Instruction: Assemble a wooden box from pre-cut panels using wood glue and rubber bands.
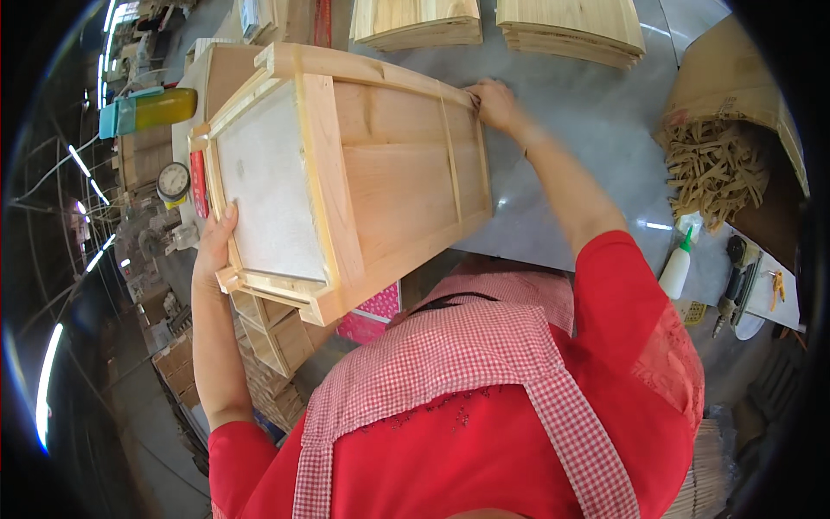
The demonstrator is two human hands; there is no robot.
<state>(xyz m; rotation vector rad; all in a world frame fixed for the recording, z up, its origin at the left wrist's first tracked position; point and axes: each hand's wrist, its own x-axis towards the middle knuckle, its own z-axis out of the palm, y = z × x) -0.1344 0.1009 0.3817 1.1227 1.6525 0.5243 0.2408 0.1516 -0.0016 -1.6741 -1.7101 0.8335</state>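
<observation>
A large light-wood box [393, 169], framed with strips along its edges, is tilted in front of me above the grey table. Its near end has a pale panel [268, 173] set inside the frame. Narrow yellowish bands [451, 160] run across its side. My left hand [218, 238] grips the near end's left rim, thumb showing on the frame and the other fingers hidden behind it. My right hand [496, 105] is closed at the box's far right upper corner; its fingertips are partly hidden, and I cannot tell whether they also pinch a band.
Stacked wooden boards [571, 26] lie at the table's far side. On the right stand a carton [726, 78] of tan rubber bands [718, 169], a green-tipped glue bottle [677, 266] and a power tool [735, 277]. A round dial [174, 182] and yellow bottle [164, 108] are left.
</observation>
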